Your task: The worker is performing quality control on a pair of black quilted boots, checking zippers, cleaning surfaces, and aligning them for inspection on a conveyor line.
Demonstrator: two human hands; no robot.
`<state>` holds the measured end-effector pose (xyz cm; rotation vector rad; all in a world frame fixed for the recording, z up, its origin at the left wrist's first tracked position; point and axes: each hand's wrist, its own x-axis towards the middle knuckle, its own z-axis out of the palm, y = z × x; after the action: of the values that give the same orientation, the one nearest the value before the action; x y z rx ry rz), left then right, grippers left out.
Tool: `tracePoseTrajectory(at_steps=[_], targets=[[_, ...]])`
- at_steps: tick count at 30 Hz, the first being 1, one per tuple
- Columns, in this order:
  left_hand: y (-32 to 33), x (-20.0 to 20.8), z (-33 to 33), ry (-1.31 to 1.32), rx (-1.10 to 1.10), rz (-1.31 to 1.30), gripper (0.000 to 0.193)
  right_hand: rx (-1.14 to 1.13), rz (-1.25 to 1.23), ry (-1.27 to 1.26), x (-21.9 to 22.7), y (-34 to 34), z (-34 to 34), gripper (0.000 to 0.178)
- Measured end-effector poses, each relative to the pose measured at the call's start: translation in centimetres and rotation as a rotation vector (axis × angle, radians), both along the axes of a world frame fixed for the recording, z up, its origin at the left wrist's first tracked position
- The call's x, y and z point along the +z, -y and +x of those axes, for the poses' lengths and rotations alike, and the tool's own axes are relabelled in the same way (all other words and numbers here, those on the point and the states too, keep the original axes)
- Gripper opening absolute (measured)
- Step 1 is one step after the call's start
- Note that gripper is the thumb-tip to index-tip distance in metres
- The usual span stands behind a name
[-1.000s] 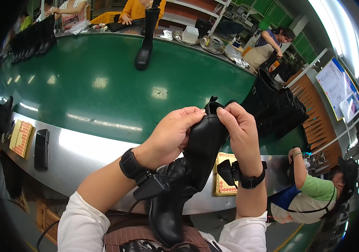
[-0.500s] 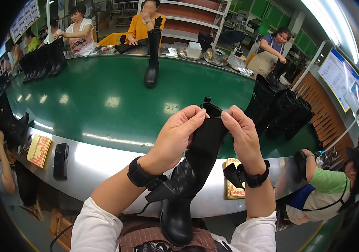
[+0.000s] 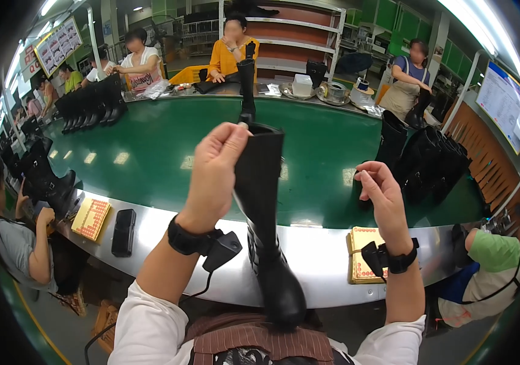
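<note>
Pinching a tall black boot (image 3: 261, 182) over the near edge

Gripping its top with the left hand (image 3: 216, 173) pinched tight; loosely curling the right hand (image 3: 384, 201) well apart, impossible to tell whether around anything. Blocking part of the surface (image 3: 321, 152). Facing a black case (image 3: 124, 233) and yellow bundles (image 3: 91, 218) along the near edge, a lone boot (image 3: 247, 85) toward the far edge, a boot row (image 3: 93, 103) leftward, a boot cluster (image 3: 430, 158) rightward.

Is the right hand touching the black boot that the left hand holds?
Apart: the head view shows green tabletop between the right hand and the black boot.
</note>
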<state>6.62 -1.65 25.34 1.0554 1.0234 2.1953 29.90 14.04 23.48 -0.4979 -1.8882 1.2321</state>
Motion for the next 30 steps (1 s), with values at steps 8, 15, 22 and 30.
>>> tracePoseTrajectory(at_steps=[8,15,22,30], targets=[[4.5,2.1,-6.0,-0.234,0.649,0.146,0.022,0.057,-0.021,0.167,-0.5,-2.8,-1.7,0.021],[2.6,-3.9,-10.6,-0.348,0.865,-0.203,0.022,0.185,-0.399,0.398,-5.9,-9.3,-14.5,0.028],[3.0,-5.2,-11.0,-0.512,0.825,-0.156,0.013,0.274,-0.969,0.293,-17.2,-16.9,-31.8,0.056],[-0.8,-3.8,-17.0,0.105,0.315,-0.374,0.021,0.133,-1.185,0.035,-25.3,-22.0,-46.8,0.089]])
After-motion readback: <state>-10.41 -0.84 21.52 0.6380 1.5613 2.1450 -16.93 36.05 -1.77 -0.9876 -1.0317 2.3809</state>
